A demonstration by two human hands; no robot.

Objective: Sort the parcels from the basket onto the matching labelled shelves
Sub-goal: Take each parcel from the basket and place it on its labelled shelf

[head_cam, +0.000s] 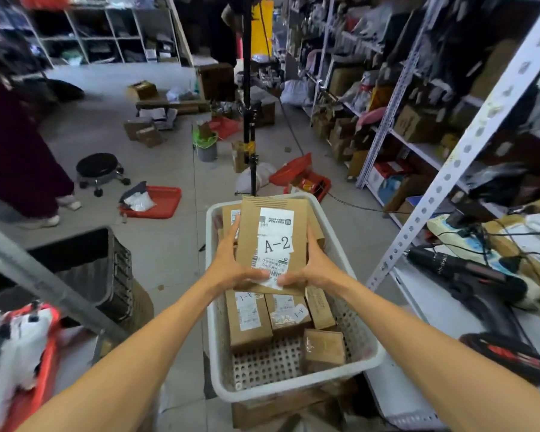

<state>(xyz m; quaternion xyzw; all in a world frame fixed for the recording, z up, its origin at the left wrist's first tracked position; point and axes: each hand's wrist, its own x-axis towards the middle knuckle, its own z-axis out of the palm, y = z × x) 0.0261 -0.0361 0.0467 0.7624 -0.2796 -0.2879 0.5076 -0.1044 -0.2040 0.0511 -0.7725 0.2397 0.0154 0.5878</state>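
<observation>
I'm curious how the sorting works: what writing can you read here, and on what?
"A-2": white label on the held parcel.
"A-1": small tag on the middle parcel in the white basket.
"A-1": label on the left parcel beside it, partly covered.
Fine print on shipping labels: too small to read.

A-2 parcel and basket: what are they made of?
A-2 parcel: brown cardboard, matte, likely corrugated given the ribbed strip at its top edge; white paper label stuck on the front.
Basket: probably moulded plastic, white with a slight sheen; its floor and walls are perforated and its rim is rounded.
</observation>
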